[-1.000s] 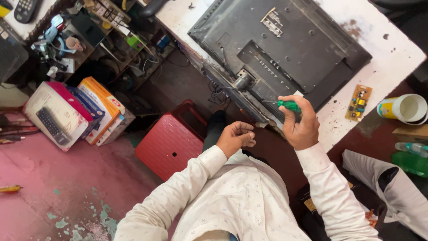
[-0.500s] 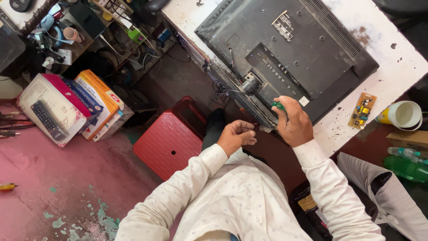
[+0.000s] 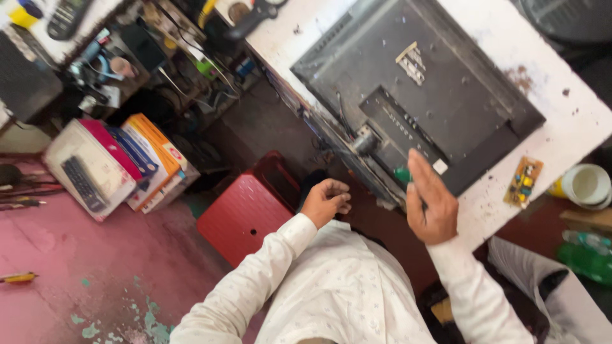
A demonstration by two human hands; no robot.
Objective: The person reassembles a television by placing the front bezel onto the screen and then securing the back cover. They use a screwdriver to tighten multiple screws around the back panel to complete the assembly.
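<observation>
Screwdriver (image 3: 402,174), green handle, at the monitor (image 3: 421,95) back.
My right hand (image 3: 431,207) grips it, shaft hidden; my left hand (image 3: 326,200) hangs loosely curled, holding nothing.

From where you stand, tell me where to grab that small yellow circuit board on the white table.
Pinch the yellow circuit board by its two long bare edges, coming from above on the table's near edge. It lies flat on the white table, apart from the black monitor, and its top face is studded with small parts, so the edges look safest.

red stool (image 3: 245,213) | stacked boxes (image 3: 121,162) | small circuit board (image 3: 524,181) | green bottle (image 3: 586,261)
</observation>
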